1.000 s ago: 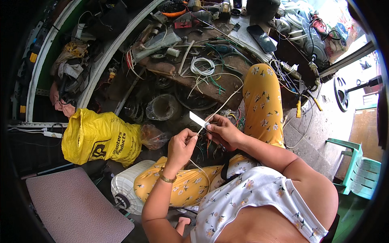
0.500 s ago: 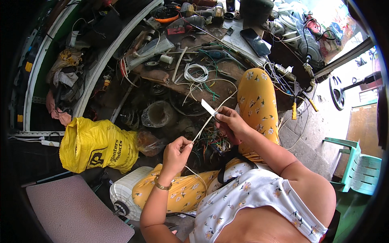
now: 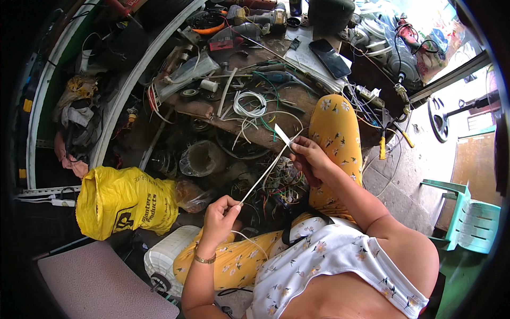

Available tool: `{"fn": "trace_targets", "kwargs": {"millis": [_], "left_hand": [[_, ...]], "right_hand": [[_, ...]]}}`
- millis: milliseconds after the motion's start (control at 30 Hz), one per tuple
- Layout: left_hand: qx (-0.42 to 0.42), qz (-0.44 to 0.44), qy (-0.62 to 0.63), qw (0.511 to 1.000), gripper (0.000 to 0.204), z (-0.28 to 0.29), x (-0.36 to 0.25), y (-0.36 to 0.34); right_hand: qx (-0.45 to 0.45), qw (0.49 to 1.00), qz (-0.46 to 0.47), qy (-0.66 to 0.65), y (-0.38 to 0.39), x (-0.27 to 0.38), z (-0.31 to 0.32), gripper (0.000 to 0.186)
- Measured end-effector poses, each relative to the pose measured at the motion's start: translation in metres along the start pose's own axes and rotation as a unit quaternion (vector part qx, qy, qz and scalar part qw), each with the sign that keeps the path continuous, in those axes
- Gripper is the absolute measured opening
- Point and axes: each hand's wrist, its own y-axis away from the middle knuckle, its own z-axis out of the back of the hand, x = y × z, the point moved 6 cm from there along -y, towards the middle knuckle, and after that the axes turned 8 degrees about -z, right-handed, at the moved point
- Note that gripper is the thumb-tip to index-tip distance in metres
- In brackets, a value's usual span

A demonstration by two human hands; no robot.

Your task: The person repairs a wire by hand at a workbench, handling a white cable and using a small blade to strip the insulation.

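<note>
My left hand (image 3: 220, 219), with a gold band on its wrist, pinches a thin white wire (image 3: 259, 182). The wire runs taut and slanting up to my right hand (image 3: 312, 158), and a loose length of it droops below my left fingers over the yellow floral trousers. My right hand is closed round the dark red handle of a knife (image 3: 281, 135). Its pale blade points up and to the left, and the wire meets it close to my thumb. Exactly how the edge touches the wire is too small to make out.
A cluttered wooden bench (image 3: 297, 114) lies ahead, with a white wire coil (image 3: 249, 105), a phone (image 3: 330, 58) and a drill (image 3: 271, 18). At left stands a yellow sack (image 3: 127, 204); at right, a green plastic chair (image 3: 470, 218). Tangled wires hang below the bench.
My left hand has moved down and left along the wire, lengthening the stretch between my hands. My right hand has shifted slightly right with the knife. The whole view has tilted a little.
</note>
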Motion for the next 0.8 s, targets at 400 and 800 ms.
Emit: {"fn": "trace_targets", "kwargs": {"millis": [400,800], "left_hand": [[-0.005,0.067,0.09,0.994,0.007,0.022,0.006,0.011],[0.108,-0.012,-0.19,0.976,0.018,0.005,0.016,-0.025]], "right_hand": [[-0.009,0.999,0.013,0.032,-0.008,0.0,0.0,0.007],[-0.063,0.989,0.024,0.132,0.0,-0.002,-0.017,0.014]]}}
